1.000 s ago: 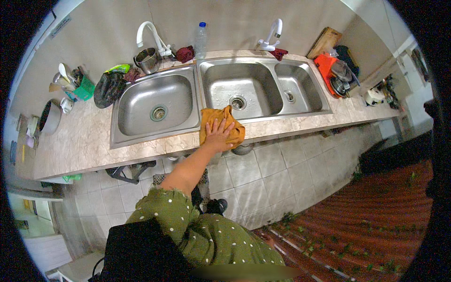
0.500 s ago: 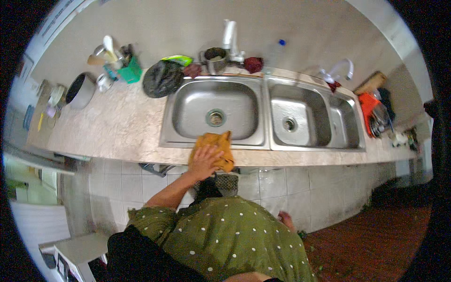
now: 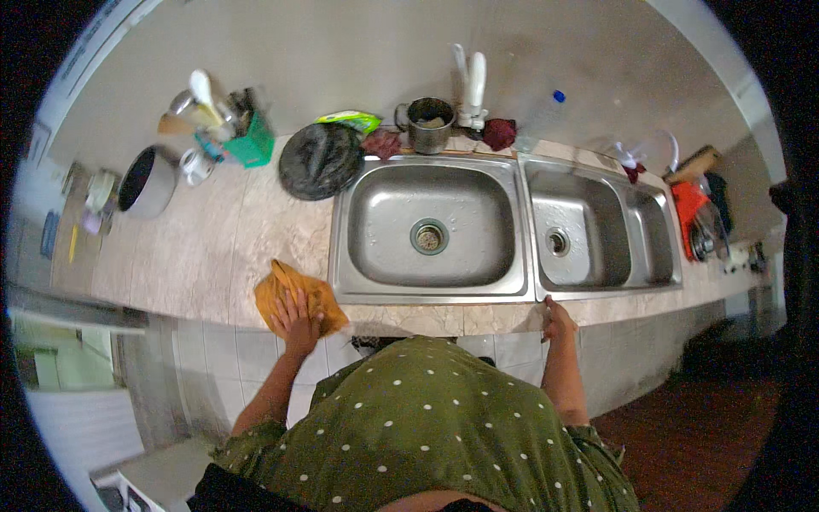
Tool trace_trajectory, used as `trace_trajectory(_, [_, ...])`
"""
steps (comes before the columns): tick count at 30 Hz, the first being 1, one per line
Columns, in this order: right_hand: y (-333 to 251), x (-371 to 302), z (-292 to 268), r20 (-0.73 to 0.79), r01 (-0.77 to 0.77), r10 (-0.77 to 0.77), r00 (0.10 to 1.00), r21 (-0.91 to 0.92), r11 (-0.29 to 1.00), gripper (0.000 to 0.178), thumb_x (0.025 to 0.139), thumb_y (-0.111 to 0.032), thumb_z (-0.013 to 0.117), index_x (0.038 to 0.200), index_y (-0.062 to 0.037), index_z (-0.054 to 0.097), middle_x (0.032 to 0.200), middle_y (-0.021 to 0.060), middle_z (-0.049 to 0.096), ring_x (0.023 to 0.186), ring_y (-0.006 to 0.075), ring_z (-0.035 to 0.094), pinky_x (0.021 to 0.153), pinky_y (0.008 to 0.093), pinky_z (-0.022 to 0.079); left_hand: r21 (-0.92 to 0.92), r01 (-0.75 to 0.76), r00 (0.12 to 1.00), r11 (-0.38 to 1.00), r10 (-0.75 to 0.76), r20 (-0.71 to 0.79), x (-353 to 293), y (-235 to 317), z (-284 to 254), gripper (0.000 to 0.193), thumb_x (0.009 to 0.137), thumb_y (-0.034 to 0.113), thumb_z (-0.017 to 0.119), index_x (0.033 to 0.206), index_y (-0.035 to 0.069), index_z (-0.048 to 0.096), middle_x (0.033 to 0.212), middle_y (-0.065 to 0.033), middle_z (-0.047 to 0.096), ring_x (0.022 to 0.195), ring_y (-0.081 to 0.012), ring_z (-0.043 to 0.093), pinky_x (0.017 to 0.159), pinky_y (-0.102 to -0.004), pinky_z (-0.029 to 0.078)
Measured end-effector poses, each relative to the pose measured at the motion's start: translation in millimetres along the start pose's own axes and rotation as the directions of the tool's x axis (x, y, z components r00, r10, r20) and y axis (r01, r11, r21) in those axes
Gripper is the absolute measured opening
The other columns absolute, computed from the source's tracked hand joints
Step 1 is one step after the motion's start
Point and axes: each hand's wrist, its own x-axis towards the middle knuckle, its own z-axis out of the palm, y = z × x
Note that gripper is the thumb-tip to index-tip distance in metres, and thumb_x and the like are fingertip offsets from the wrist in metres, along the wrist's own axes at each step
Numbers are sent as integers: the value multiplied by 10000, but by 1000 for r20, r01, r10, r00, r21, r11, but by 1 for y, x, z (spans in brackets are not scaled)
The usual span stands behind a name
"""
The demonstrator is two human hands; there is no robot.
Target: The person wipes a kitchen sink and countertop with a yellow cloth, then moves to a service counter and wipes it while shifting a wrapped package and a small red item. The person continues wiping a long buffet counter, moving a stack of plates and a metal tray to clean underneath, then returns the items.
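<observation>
My left hand lies flat on a mustard-yellow cloth, its fingers spread. The cloth is bunched on the counter's front edge, left of the large steel sink. On the right, my right hand rests at the counter's front edge, just below the smaller double-bowl sink. Its fingers look apart, with no loose object in them. Water drops show inside the large sink around its drain.
Behind the large sink stand a black round lid-like thing, a metal mug, a white faucet and a dark red cloth. A pot and green utensil holder stand left. An orange-red item lies right.
My left hand and the yellow cloth have moved left, from the large sink's front rim onto the counter beside it. My right hand has come up to the counter edge.
</observation>
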Motion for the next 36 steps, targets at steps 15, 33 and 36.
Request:
trace_trajectory(15, [-18,-26,12,-123,-97,26,992,-617,781,805,894,-655,369,1507,-219,84,1591,122,226,1421,497,202,1045,768,130,-76,-27,996,997,33,81,126,60,2,763,951,527,462,1568,198,157,1617,-140,131,1470,-426,91,1133,-646,47])
trace_trajectory(33, [12,2,26,-494,95,-95,864,-25,995,1509,672,-522,850,1406,-37,-377,1591,252,72,1434,440,203,1111,592,296,-852,515,679,100,560,476,148,259,-95,424,1015,340,474,1254,4,574,1087,-77,646,981,-171,598,881,-344,479])
trace_trajectory(36, [13,4,27,-493,70,-86,866,-52,996,1502,686,-528,838,1393,-17,-385,1578,281,85,1438,405,223,1164,474,264,-968,227,574,104,789,220,159,331,-111,479,975,384,505,1280,18,549,1174,-137,629,1060,-231,581,961,-366,448])
